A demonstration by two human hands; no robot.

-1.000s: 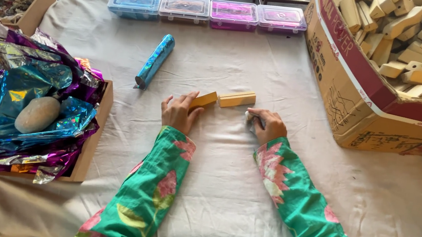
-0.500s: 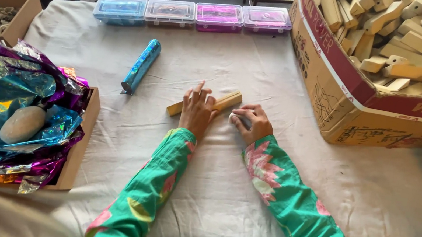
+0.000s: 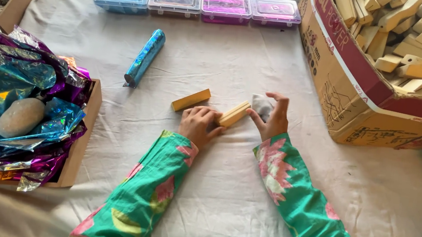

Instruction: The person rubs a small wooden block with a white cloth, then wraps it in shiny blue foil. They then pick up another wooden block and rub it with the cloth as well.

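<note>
Two pale wooden blocks lie on the cloth-covered table (image 3: 243,204). My left hand (image 3: 198,126) curls over the near end of the right-hand wooden block (image 3: 235,114), which lies slanted. The other wooden block (image 3: 190,99) lies free, a little to the left and apart from it. My right hand (image 3: 275,120) is just right of the slanted block, palm turned left, fingers raised. A small grey stone (image 3: 261,105) sits between its thumb and forefinger, held loosely.
A blue shiny wrapped roll (image 3: 144,57) lies behind the blocks. A row of lidded plastic boxes (image 3: 199,3) lines the far edge. At right is a big cardboard box (image 3: 364,109) full of wooden blocks. At left a shallow box (image 3: 80,139) holds crumpled foil and an oval stone (image 3: 20,117).
The two blocks, which lay end to end, are now apart. My left hand has drawn one block nearer and slanted it. My right hand's fingers have lifted, showing the grey stone.
</note>
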